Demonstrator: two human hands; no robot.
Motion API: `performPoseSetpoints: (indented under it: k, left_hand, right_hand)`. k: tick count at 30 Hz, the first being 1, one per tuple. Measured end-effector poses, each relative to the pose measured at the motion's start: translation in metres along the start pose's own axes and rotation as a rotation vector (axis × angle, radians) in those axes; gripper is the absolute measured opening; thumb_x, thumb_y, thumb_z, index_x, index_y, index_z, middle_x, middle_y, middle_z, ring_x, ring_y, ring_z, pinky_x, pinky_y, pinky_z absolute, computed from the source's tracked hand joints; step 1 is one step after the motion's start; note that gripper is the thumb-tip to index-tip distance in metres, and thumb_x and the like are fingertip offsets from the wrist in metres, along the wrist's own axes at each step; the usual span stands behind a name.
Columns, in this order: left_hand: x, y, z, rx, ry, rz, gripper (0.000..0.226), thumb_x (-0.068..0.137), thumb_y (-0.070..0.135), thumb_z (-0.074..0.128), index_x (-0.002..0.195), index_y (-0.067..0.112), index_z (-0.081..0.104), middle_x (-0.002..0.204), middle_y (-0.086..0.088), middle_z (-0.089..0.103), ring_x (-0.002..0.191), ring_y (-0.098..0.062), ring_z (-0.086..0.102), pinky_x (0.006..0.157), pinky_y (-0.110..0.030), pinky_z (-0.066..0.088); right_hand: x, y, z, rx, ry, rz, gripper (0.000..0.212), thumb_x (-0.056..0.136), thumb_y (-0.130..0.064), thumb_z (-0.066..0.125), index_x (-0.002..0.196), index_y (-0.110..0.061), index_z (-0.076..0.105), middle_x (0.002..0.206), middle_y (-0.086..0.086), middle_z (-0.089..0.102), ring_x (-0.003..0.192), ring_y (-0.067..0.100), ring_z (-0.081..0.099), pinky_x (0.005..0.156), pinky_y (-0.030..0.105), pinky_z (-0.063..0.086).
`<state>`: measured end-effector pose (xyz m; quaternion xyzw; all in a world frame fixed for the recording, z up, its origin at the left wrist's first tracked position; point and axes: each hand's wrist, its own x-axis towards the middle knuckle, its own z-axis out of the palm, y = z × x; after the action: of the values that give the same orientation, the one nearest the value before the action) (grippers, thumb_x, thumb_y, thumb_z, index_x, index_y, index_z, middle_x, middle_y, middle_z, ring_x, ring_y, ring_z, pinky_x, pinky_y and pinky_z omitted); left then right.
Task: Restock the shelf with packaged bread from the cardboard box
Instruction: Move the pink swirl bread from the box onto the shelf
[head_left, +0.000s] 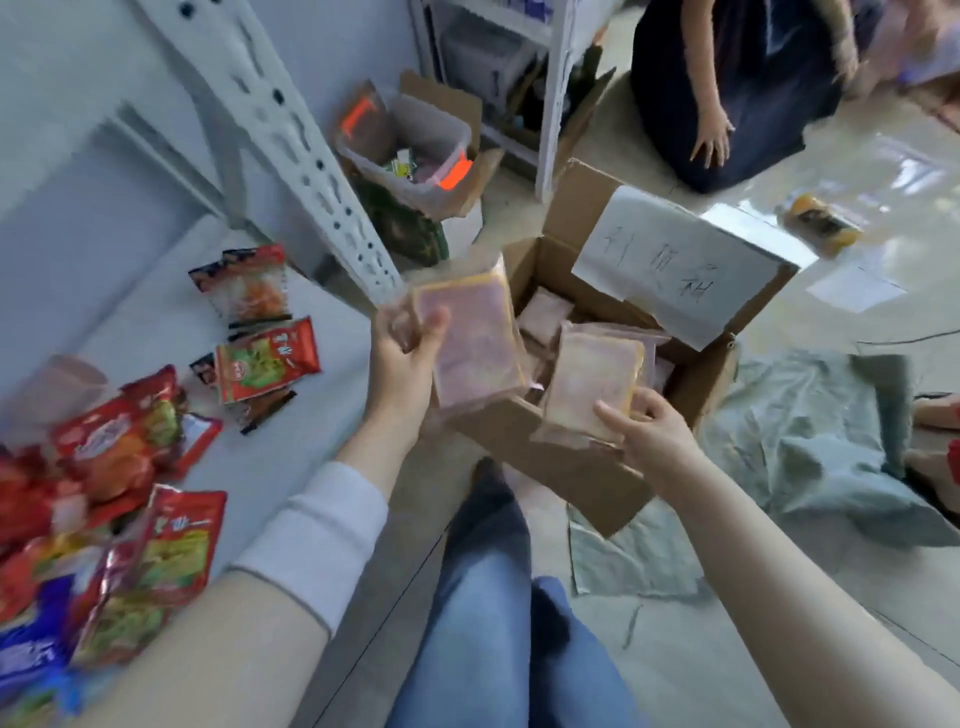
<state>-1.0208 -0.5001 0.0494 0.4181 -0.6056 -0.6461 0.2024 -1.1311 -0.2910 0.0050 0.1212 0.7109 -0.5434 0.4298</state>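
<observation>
The left hand (402, 358) is gripping one packaged bread (475, 343), thumb on its face and fingers clamped behind it, holding it upright between the cardboard box (545, 452) and the white shelf (156, 312). The right hand (649, 431) is pinching a second bread pack (592, 384) at its lower corner, over the box's near wall. More bread packs (543, 312) are lying inside the box. Red snack packets (265, 358) are lying on the shelf.

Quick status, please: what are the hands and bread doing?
Left hand grips one bread pack by the cardboard box. Right hand grips second pack, partly in box. Snack bags lie on shelf.
</observation>
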Motion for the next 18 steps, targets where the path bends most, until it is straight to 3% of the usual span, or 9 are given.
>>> performPoseSetpoints:
  k: [2, 4, 5, 7, 9, 11, 13, 15, 18]
  left_hand:
    - [-0.039, 0.052, -0.040, -0.010, 0.040, 0.123, 0.036, 0.071, 0.055, 0.065, 0.100, 0.036, 0.053, 0.106, 0.012, 0.066, 0.104, -0.005, 0.061, 0.084, -0.024, 0.050]
    - [-0.075, 0.101, -0.084, -0.003, 0.112, 0.243, 0.017, 0.079, 0.040, 0.066, 0.091, 0.033, 0.056, 0.085, 0.025, 0.067, 0.084, 0.009, 0.062, 0.074, -0.011, 0.047]
    - [-0.093, 0.126, -0.110, -0.005, 0.152, 0.291, 0.015, 0.078, 0.038, 0.066, 0.086, 0.033, 0.055, 0.078, 0.026, 0.065, 0.078, 0.008, 0.061, 0.071, -0.009, 0.046]
    - [-0.124, 0.172, -0.157, -0.031, 0.211, 0.362, 0.032, 0.069, 0.053, 0.070, 0.084, 0.030, 0.054, 0.081, 0.014, 0.062, 0.081, -0.006, 0.059, 0.075, -0.021, 0.048]
    - [-0.155, 0.209, -0.208, -0.103, 0.240, 0.434, 0.063, 0.058, 0.063, 0.073, 0.096, 0.017, 0.057, 0.096, -0.010, 0.063, 0.095, -0.026, 0.062, 0.083, -0.038, 0.053]
    - [-0.178, 0.235, -0.264, -0.129, 0.298, 0.487, 0.085, 0.057, 0.059, 0.076, 0.108, -0.003, 0.050, 0.109, -0.026, 0.056, 0.111, -0.042, 0.055, 0.097, -0.052, 0.046]
    - [-0.196, 0.249, -0.326, -0.152, 0.384, 0.507, 0.057, 0.068, 0.044, 0.074, 0.101, 0.004, 0.051, 0.108, -0.020, 0.053, 0.110, -0.035, 0.054, 0.104, -0.054, 0.039]
    - [-0.208, 0.250, -0.389, -0.169, 0.492, 0.515, 0.022, 0.080, 0.028, 0.065, 0.093, 0.016, 0.052, 0.102, -0.010, 0.057, 0.102, -0.024, 0.057, 0.099, -0.046, 0.044]
    - [-0.222, 0.233, -0.479, -0.158, 0.668, 0.494, 0.007, 0.088, 0.015, 0.059, 0.091, 0.019, 0.054, 0.096, -0.003, 0.062, 0.094, -0.020, 0.059, 0.090, -0.038, 0.046]
  right_hand:
    - [-0.054, -0.022, 0.022, -0.053, -0.085, -0.103, 0.026, 0.078, -0.021, 0.073, 0.100, -0.024, 0.059, 0.105, 0.012, 0.069, 0.093, 0.035, 0.068, 0.086, 0.048, 0.051]
    - [-0.105, -0.046, 0.049, -0.089, -0.171, -0.202, 0.029, 0.079, -0.020, 0.072, 0.105, -0.025, 0.060, 0.105, 0.010, 0.070, 0.086, 0.025, 0.070, 0.076, 0.038, 0.056]
    - [-0.131, -0.059, 0.066, -0.108, -0.219, -0.259, 0.030, 0.078, -0.019, 0.073, 0.106, -0.023, 0.061, 0.103, 0.009, 0.071, 0.080, 0.019, 0.071, 0.068, 0.031, 0.057]
    - [-0.178, -0.085, 0.099, -0.175, -0.306, -0.387, 0.032, 0.077, -0.018, 0.073, 0.108, -0.017, 0.063, 0.098, 0.006, 0.073, 0.075, 0.014, 0.071, 0.059, 0.022, 0.057]
    - [-0.222, -0.108, 0.138, -0.234, -0.403, -0.498, 0.031, 0.079, -0.014, 0.070, 0.109, -0.009, 0.064, 0.096, 0.007, 0.073, 0.079, 0.017, 0.071, 0.067, 0.025, 0.059]
    - [-0.260, -0.126, 0.180, -0.259, -0.474, -0.582, 0.024, 0.079, -0.010, 0.069, 0.102, -0.006, 0.065, 0.094, 0.010, 0.072, 0.079, 0.018, 0.069, 0.074, 0.030, 0.057]
    - [-0.294, -0.138, 0.231, -0.271, -0.546, -0.660, 0.016, 0.078, -0.011, 0.070, 0.093, -0.011, 0.066, 0.086, 0.004, 0.074, 0.077, 0.017, 0.070, 0.070, 0.027, 0.056]
    - [-0.324, -0.142, 0.287, -0.251, -0.638, -0.701, 0.018, 0.077, -0.011, 0.070, 0.094, -0.011, 0.063, 0.081, -0.002, 0.075, 0.075, 0.011, 0.071, 0.062, 0.019, 0.055]
    - [-0.357, -0.129, 0.379, -0.297, -0.717, -0.727, 0.025, 0.078, -0.007, 0.069, 0.102, -0.005, 0.061, 0.088, 0.003, 0.072, 0.078, 0.017, 0.068, 0.071, 0.025, 0.057]
